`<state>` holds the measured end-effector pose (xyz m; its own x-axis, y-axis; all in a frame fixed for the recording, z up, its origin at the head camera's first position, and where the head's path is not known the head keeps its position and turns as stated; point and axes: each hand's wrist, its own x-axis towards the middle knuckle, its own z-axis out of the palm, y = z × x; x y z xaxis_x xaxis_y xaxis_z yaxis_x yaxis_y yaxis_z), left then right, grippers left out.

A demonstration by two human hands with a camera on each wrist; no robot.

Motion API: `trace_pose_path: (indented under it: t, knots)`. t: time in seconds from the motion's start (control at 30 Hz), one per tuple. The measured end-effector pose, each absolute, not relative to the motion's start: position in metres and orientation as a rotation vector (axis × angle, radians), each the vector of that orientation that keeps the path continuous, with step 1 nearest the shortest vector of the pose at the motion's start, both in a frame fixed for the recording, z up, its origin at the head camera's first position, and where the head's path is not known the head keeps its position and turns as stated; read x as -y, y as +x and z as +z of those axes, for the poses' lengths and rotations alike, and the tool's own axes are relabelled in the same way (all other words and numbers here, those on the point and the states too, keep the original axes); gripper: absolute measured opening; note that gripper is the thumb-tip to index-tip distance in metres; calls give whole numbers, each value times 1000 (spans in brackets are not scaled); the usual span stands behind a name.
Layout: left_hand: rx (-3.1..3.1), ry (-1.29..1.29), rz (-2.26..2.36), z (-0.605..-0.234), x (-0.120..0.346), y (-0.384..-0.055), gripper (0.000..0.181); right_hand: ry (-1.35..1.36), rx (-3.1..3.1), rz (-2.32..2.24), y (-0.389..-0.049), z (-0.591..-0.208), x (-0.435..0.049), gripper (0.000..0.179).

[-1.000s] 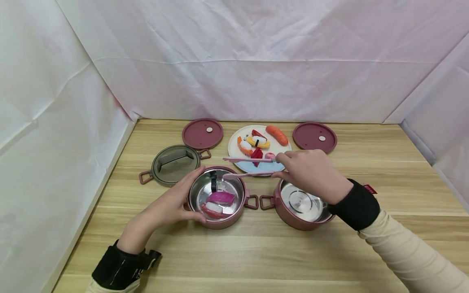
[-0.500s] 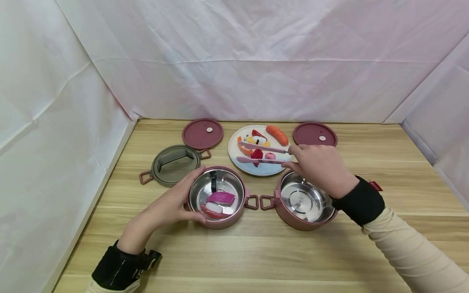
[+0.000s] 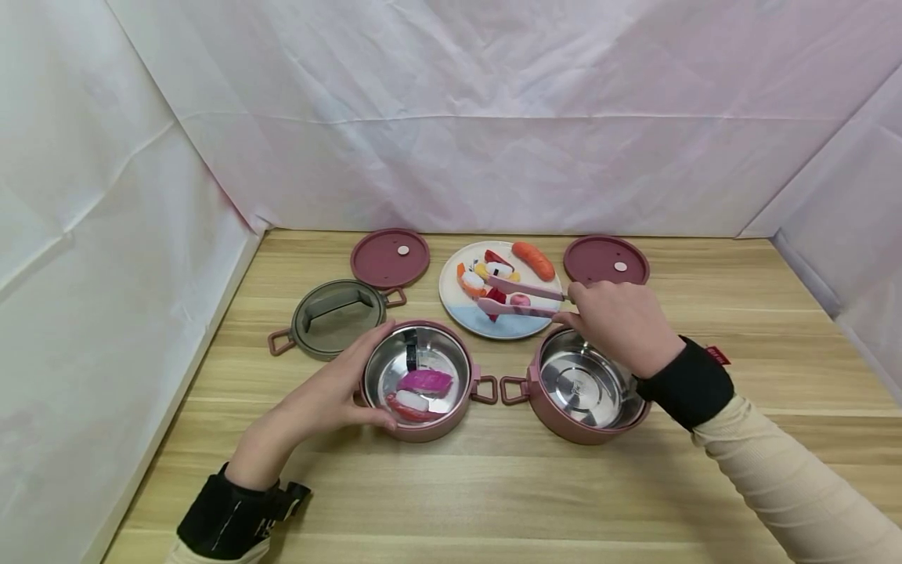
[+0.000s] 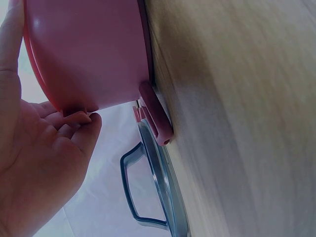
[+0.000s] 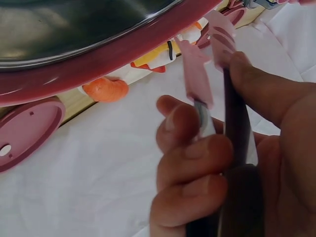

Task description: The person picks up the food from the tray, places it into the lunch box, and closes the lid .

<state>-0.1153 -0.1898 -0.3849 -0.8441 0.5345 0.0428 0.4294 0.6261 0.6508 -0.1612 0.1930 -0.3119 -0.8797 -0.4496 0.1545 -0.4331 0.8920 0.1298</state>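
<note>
My right hand grips a pair of pink-tipped tongs, its fingers curled round their dark handles in the right wrist view. The tongs' tips are apart, over a round plate of toy food, near a dark red piece and a small pink ball. My left hand holds the left pot by its side, thumb at the front, fingertips by the handle in the left wrist view. Inside that pot lie a purple piece, a red-and-white piece and a black-banded piece.
A second pot stands below my right hand. Two maroon lids lie at the back, either side of the plate. A glass lid lies beside the left pot. A sausage and toy shrimp sushi are on the plate.
My right hand has moved the tongs from above the left pot, back and to the right, over the plate. The left hand and its pot have stayed in place.
</note>
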Motion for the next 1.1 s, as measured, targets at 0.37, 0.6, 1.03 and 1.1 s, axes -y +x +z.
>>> trace_pose_path:
  t: [0.37,0.6,1.03,1.1]
  knots:
    - [-2684,802,1023,-384,189,-116,128,551,3024,-241,-159,-307,-184,41]
    - [-2683,805,1025,-384,189,-116,128,519,3070,-321,-155,-304,-179,44]
    - [-2686,813,1019,-384,190,-116,127,603,2993,-286,-158,-309,-179,40]
    - [-2688,815,1017,-384,190,-116,127,639,2938,-312,-159,-311,-179,39]
